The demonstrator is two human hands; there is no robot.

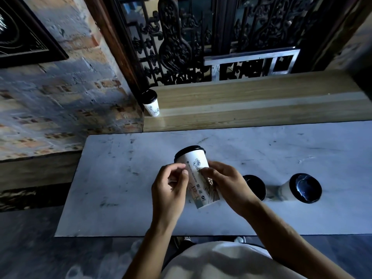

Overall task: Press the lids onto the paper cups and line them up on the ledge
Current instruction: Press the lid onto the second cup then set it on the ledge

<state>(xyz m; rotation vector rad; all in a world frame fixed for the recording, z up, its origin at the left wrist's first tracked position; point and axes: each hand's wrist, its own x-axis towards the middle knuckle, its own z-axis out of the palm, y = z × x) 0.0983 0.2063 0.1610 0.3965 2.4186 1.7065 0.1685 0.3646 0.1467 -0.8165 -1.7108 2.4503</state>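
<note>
A white printed paper cup (196, 170) with a black lid (189, 151) pressed on its top is held tilted above the white marble table (120, 178). My right hand (227, 184) grips its side. My left hand (171, 186) sits at its left side, fingers curled and touching it. Two more lidded cups stand on the table to the right, one (254, 187) partly hidden behind my right hand and one (302, 188) further right. Another lidded cup (152, 104) stands at the left end of the wooden ledge (261, 101).
A brick wall (60, 101) flanks the ledge on the left. A dark ornate iron grille (201, 37) and a metal frame (251, 61) rise behind the ledge. The table's near edge runs just in front of my body.
</note>
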